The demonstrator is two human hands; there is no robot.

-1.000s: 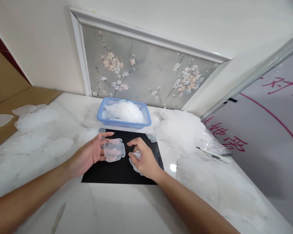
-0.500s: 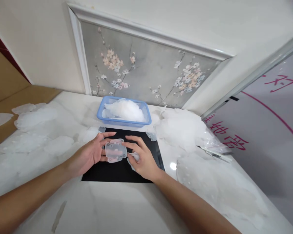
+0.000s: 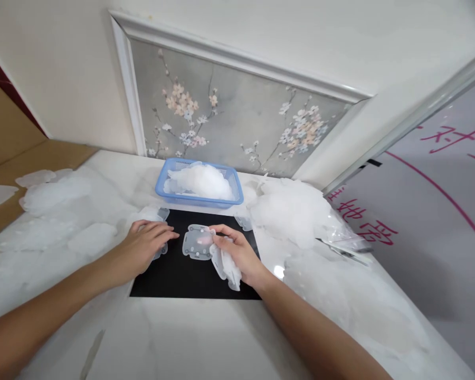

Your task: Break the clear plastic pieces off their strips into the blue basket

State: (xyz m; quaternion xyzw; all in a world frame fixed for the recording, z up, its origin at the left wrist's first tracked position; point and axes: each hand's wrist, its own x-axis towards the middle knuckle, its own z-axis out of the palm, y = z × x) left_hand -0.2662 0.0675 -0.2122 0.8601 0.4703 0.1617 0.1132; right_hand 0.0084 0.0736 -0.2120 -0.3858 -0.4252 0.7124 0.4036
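Between thumb and fingers, my right hand (image 3: 239,252) grips a translucent plastic piece (image 3: 198,244) with a notched outline and small dots. More such pieces (image 3: 227,269) are bunched in the same hand, hanging below the fingers. To the left, my left hand (image 3: 152,244) is palm down with its fingers stretched out, over the left edge of a black mat (image 3: 174,279). A translucent piece (image 3: 160,252) shows partly from under its fingers; whether the hand grips it is hidden. Another piece (image 3: 243,222) lies at the mat's back right corner.
Behind the mat, a blue basket (image 3: 200,200) holds a heap of translucent pieces. A large pile (image 3: 293,211) stands to the right, beside a clear plastic bag (image 3: 346,235). Loose pieces (image 3: 91,237) spread over the marble-patterned table (image 3: 190,338) at left. A framed floral panel (image 3: 237,116) is behind.
My left hand has moved left, away from the held piece, and turned palm down. The single piece has shifted right with my right hand, where the bunched pieces now show more.
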